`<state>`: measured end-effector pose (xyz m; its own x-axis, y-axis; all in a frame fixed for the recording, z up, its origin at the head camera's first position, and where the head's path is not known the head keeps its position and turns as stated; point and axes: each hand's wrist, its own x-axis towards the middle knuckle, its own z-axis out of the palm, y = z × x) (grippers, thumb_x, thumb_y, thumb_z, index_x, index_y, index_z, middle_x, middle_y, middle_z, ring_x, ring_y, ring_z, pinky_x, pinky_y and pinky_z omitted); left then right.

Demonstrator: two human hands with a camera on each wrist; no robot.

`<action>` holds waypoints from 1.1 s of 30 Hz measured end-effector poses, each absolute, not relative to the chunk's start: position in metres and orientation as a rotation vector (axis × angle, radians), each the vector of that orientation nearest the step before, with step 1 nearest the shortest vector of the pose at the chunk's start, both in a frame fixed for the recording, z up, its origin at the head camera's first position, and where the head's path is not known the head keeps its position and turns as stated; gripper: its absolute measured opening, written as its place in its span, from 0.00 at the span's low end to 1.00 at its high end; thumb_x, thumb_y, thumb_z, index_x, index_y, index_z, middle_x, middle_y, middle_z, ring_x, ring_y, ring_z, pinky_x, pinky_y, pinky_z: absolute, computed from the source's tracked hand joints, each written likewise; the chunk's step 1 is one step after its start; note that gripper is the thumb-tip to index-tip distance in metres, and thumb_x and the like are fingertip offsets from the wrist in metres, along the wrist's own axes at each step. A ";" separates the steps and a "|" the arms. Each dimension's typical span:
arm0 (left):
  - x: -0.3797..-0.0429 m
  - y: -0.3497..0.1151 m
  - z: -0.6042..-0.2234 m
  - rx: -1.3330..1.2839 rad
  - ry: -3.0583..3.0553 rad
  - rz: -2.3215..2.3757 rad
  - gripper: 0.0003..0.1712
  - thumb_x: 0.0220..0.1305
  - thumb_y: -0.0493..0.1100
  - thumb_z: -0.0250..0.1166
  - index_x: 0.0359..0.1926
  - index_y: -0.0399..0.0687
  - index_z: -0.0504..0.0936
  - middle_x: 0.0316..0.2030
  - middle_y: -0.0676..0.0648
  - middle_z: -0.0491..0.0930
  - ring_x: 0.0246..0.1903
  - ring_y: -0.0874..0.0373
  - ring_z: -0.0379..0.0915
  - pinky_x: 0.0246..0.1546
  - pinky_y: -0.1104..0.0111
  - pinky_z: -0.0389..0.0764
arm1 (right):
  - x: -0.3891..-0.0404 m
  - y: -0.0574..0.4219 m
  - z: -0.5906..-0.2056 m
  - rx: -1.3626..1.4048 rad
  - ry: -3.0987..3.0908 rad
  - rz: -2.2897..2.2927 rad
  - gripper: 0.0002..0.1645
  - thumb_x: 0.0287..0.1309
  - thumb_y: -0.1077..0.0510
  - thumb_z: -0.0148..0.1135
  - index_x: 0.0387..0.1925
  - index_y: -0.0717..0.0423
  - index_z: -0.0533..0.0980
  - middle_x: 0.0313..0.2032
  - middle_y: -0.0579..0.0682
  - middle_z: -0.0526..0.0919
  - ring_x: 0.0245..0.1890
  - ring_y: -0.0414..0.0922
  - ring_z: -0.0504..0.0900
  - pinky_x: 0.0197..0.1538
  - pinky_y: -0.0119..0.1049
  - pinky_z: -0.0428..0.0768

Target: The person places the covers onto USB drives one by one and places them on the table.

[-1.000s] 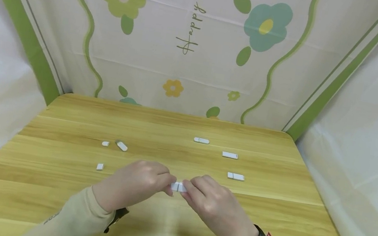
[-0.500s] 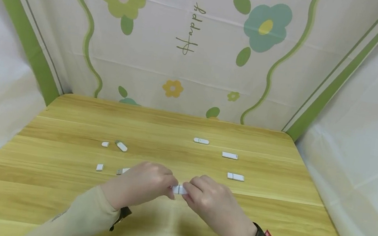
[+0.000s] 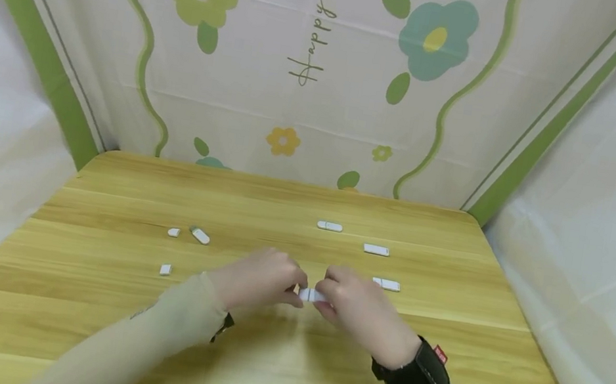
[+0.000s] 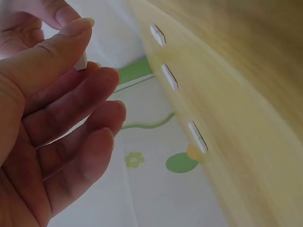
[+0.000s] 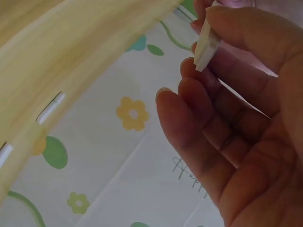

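Note:
Both hands meet over the front middle of the table around a small white USB stick (image 3: 308,294) with a seam across it. My left hand (image 3: 261,280) pinches its left end between thumb and fingers, and my right hand (image 3: 353,305) pinches the right end. In the right wrist view the white stick (image 5: 207,47) juts out beneath the thumb. Only a corner of the stick (image 4: 81,63) shows past the left thumb in the left wrist view.
At the right lie white USB sticks: one at the back (image 3: 329,226), a second stick (image 3: 376,250) and a third stick (image 3: 386,285). Leftward are an uncapped USB stick (image 3: 199,235), a small cap (image 3: 173,232) and another cap (image 3: 165,269). A flowered cloth (image 3: 228,87) hangs behind the wooden table (image 3: 84,331).
Both hands have shifted slightly right and away from the body with the USB stick between them. An uncapped stick seen beside the left hand half a second ago is now hidden behind that arm.

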<state>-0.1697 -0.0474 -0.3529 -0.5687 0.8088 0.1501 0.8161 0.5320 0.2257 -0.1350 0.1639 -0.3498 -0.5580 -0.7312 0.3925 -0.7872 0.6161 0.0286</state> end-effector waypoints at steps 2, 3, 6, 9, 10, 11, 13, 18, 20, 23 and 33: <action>-0.184 -0.042 -0.353 -1.444 -2.737 -0.406 0.10 0.56 0.48 0.75 0.34 0.47 0.88 0.25 0.56 0.83 0.21 0.71 0.71 0.23 0.79 0.73 | -0.148 0.166 -0.347 1.224 -2.539 0.221 0.07 0.51 0.59 0.76 0.28 0.55 0.83 0.27 0.44 0.73 0.25 0.38 0.69 0.24 0.24 0.71; -0.191 -0.039 -0.353 -1.440 -2.756 -0.402 0.10 0.57 0.47 0.75 0.35 0.47 0.88 0.26 0.56 0.83 0.21 0.71 0.72 0.24 0.79 0.74 | -0.156 0.167 -0.346 1.228 -2.575 0.232 0.07 0.52 0.60 0.76 0.29 0.56 0.83 0.27 0.44 0.73 0.24 0.37 0.69 0.25 0.24 0.71; -0.215 -0.031 -0.356 -1.407 -2.827 -0.386 0.09 0.57 0.47 0.74 0.35 0.47 0.88 0.26 0.56 0.83 0.23 0.69 0.73 0.26 0.77 0.75 | -0.182 0.169 -0.346 1.229 -2.674 0.279 0.05 0.53 0.61 0.75 0.30 0.57 0.84 0.27 0.45 0.75 0.24 0.37 0.70 0.27 0.26 0.73; -0.239 -0.024 -0.362 -1.362 -2.906 -0.382 0.08 0.58 0.46 0.74 0.35 0.47 0.88 0.26 0.56 0.82 0.23 0.67 0.73 0.27 0.74 0.76 | -0.209 0.172 -0.350 1.211 -2.761 0.305 0.05 0.54 0.61 0.74 0.31 0.58 0.84 0.27 0.46 0.77 0.24 0.38 0.71 0.29 0.29 0.74; -0.247 -0.021 -0.365 -1.343 -2.922 -0.364 0.08 0.59 0.46 0.74 0.35 0.48 0.88 0.26 0.57 0.82 0.24 0.67 0.73 0.28 0.74 0.76 | -0.217 0.173 -0.352 1.204 -2.784 0.306 0.05 0.55 0.61 0.73 0.31 0.58 0.84 0.28 0.46 0.77 0.24 0.38 0.71 0.29 0.29 0.74; -0.254 -0.019 -0.367 -1.328 -2.946 -0.354 0.08 0.59 0.46 0.73 0.35 0.48 0.88 0.26 0.57 0.82 0.24 0.67 0.73 0.28 0.73 0.76 | -0.224 0.173 -0.354 1.200 -2.805 0.302 0.04 0.55 0.61 0.73 0.30 0.58 0.84 0.28 0.47 0.78 0.25 0.38 0.71 0.30 0.30 0.75; -0.268 -0.016 -0.372 -1.315 -2.978 -0.351 0.06 0.59 0.45 0.74 0.34 0.47 0.88 0.26 0.56 0.82 0.24 0.65 0.71 0.28 0.71 0.75 | -0.238 0.173 -0.359 1.202 -2.835 0.291 0.04 0.55 0.61 0.73 0.29 0.58 0.84 0.28 0.47 0.79 0.25 0.39 0.72 0.31 0.32 0.75; -0.298 -0.009 -0.386 -1.268 -3.017 -0.285 0.03 0.57 0.41 0.72 0.30 0.47 0.86 0.24 0.56 0.80 0.23 0.62 0.65 0.26 0.69 0.71 | -0.268 0.170 -0.367 1.199 -2.880 0.254 0.04 0.52 0.64 0.73 0.26 0.59 0.84 0.26 0.47 0.81 0.25 0.40 0.74 0.31 0.35 0.77; -0.308 -0.006 -0.391 -1.242 -3.021 -0.243 0.04 0.58 0.42 0.72 0.30 0.49 0.86 0.24 0.57 0.79 0.23 0.63 0.65 0.27 0.70 0.71 | -0.277 0.170 -0.369 1.177 -2.914 0.253 0.03 0.52 0.65 0.72 0.26 0.59 0.84 0.26 0.48 0.82 0.25 0.41 0.74 0.33 0.36 0.78; -0.318 -0.003 -0.395 -1.221 -3.038 -0.196 0.05 0.58 0.45 0.73 0.31 0.50 0.85 0.25 0.57 0.79 0.24 0.63 0.68 0.28 0.70 0.74 | -0.290 0.170 -0.374 1.151 -2.958 0.251 0.03 0.52 0.65 0.73 0.27 0.60 0.84 0.28 0.48 0.84 0.27 0.42 0.76 0.36 0.38 0.79; -0.326 0.010 -0.397 -1.192 -3.053 -0.011 0.10 0.64 0.47 0.69 0.27 0.51 0.79 0.24 0.55 0.77 0.25 0.61 0.69 0.30 0.69 0.75 | -0.319 0.172 -0.400 1.106 -3.021 0.267 0.04 0.52 0.63 0.74 0.25 0.57 0.85 0.25 0.45 0.83 0.27 0.41 0.75 0.37 0.38 0.78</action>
<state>-0.3258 0.0102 -0.3969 -0.7276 0.6747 -0.1241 0.6738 0.7369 0.0554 -0.3188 0.1719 -0.4003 -0.7618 -0.6473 -0.0244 -0.6331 0.7519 -0.1838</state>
